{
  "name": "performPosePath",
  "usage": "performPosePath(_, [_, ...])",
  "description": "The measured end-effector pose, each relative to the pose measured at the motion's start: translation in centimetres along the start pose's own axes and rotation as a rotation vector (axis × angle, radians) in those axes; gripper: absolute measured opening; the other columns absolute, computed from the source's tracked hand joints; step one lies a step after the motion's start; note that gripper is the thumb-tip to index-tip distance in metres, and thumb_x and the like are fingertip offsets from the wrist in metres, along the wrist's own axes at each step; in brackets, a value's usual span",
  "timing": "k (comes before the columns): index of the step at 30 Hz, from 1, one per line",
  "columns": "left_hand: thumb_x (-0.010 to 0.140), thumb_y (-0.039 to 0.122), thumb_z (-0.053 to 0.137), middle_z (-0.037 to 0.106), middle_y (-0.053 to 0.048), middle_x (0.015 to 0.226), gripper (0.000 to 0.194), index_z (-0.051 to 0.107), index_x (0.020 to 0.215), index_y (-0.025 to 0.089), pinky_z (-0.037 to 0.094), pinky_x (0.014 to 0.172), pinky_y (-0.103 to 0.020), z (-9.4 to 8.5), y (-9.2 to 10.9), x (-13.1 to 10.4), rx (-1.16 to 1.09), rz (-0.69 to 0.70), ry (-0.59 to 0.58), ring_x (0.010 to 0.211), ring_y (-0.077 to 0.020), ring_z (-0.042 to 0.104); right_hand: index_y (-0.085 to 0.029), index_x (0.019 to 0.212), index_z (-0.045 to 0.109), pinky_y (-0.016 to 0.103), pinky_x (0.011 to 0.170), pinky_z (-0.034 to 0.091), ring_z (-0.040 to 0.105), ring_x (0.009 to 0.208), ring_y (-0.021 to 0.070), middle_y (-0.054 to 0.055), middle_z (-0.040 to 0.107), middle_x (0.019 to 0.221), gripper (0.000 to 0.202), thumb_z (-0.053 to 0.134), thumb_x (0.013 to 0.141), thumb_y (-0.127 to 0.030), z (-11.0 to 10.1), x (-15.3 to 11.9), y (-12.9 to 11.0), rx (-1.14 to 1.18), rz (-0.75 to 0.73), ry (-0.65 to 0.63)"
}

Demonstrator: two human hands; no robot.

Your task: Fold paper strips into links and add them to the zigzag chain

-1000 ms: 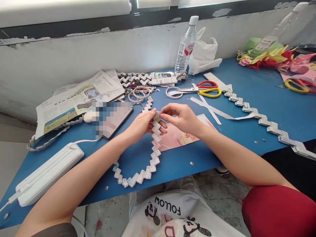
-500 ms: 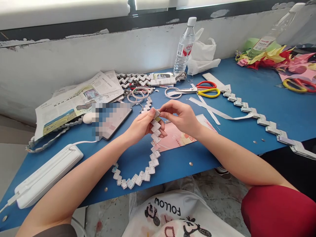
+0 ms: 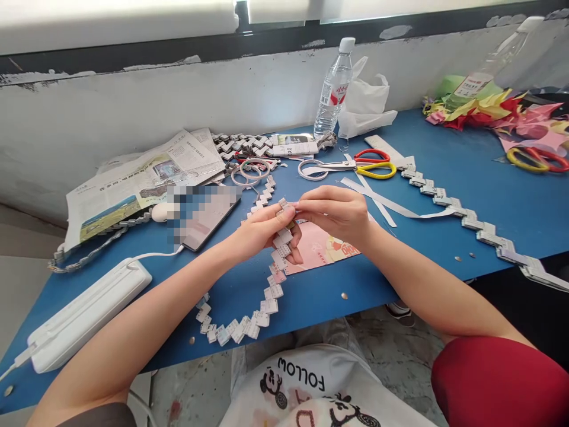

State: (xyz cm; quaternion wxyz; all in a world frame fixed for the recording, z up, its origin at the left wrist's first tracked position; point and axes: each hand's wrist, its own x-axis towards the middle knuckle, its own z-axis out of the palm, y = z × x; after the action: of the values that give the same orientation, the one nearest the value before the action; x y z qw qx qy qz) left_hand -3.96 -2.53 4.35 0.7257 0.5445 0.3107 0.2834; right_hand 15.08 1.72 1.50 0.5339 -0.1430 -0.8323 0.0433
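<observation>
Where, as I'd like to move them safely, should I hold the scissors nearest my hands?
Best by the red and yellow handles, likely coming from the right: the scissors lie with blades pointing left across a white ring and handles facing right.

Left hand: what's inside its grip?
A folded paper chain runs through the left hand; links show above the thumb and below it, over the fingers. The stretch beneath the thumb is covered, so those folds cannot be seen.
</observation>
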Motion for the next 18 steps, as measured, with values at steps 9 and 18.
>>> performPosePath(9, [0.092, 0.041, 0.047, 0.062, 0.002, 0.065, 0.023, 0.046, 0.092, 0.018, 0.051, 0.055, -0.027, -0.1, -0.4, 0.5, 0.334, 0.011, 0.062, 0.056, -0.0169, 0.068, -0.019, 0.086, 0.073, 0.026, 0.061, 0.051, 0.062, 0.071, 0.0139, 0.004, 0.071, 0.082, 0.014, 0.065, 0.083, -0.03, -0.9, 0.9, -0.1, 0.336, 0.527, -0.266])
performPosePath(18, [0.091, 0.044, 0.045, 0.065, 0.002, 0.059, 0.03, 0.046, 0.074, 0.02, 0.042, 0.054, -0.025, 0.6, -0.8, 0.3, 0.734, -0.111, 0.158, 0.057, -0.0161, 0.063, -0.016, 0.077, 0.066, 0.026, 0.059, 0.046, 0.06, 0.064, 0.0133, 0.001, 0.067, 0.069, 0.012, 0.067, 0.077, -0.029, -1.1, 1.4, -0.5, 0.523, 0.846, -0.52])
